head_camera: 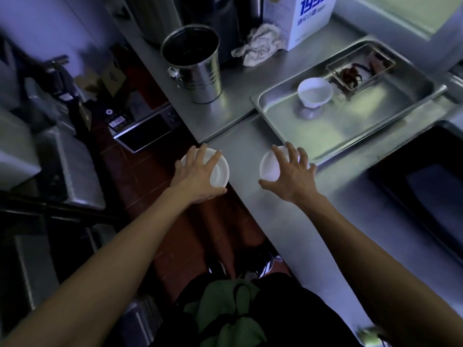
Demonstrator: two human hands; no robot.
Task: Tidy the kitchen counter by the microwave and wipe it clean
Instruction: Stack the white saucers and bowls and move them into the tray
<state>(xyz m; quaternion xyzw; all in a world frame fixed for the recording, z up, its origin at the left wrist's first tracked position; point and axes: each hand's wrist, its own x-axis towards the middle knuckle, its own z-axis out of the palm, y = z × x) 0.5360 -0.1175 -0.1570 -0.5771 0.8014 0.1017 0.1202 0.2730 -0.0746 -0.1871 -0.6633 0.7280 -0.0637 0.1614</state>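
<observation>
My left hand [198, 176] grips a small white bowl [219, 171] from above, held just off the steel counter's [250, 156] left edge, over the floor. My right hand [292, 176] is spread over a second small white bowl [269, 169] that sits on the counter near the front corner of a steel tray [355, 139]; its fingers curl around the rim. A third white bowl [314, 92] stands inside the tray. A crumpled pale cloth [260, 45] lies at the back of the counter.
A tall steel bucket [198, 68] stands at the counter's left. A white carton with blue print [300, 18] is behind the cloth. A clear container with dark scraps [360, 68] sits in the tray. The microwave's dark door [426, 186] is at right. Red-brown floor lies below left.
</observation>
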